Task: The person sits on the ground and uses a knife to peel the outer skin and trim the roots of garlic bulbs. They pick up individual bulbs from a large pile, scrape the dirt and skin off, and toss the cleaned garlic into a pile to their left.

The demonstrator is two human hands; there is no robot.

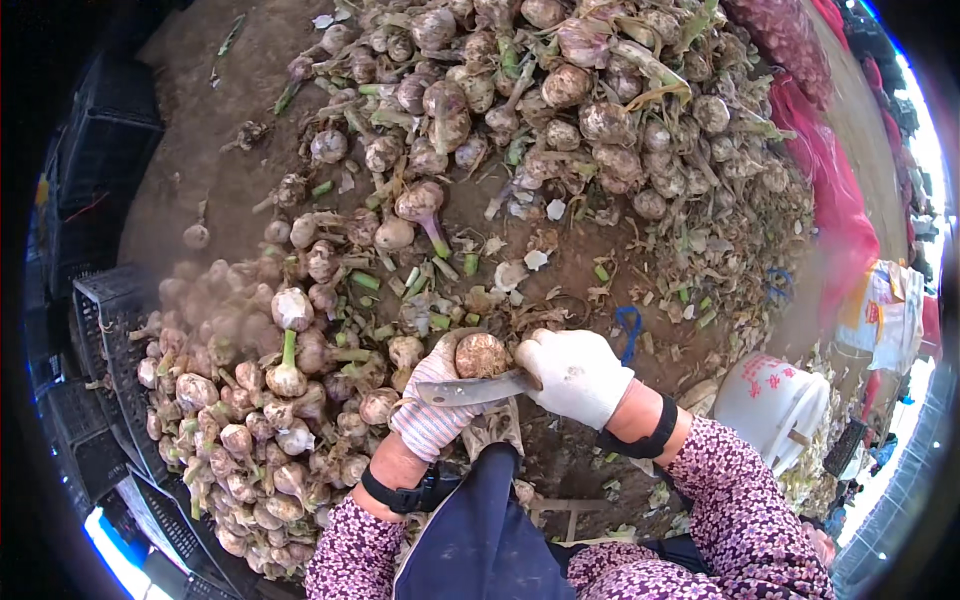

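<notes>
My left hand (439,401), in a striped knit glove, holds a soil-stained garlic bulb (481,355) with its root side showing. My right hand (574,375), in a white glove, grips a knife (472,389) whose curved blade lies across the near side of the bulb, over my left palm. Whether the edge touches the bulb I cannot tell. The knife's handle is mostly hidden in my right fist. To the left of my left hand spreads a heap of garlic bulbs (240,442), many with short cut stems. Cut green stem pieces (365,280) lie beyond my hands.
A large pile of garlic with stems (600,124) lies ahead. Black plastic crates (112,300) line the left side. A white bucket (765,409) lies tilted at the right, with pink mesh (832,202) and a white sack (885,315) beyond. A blue cord (628,330) lies on the soil.
</notes>
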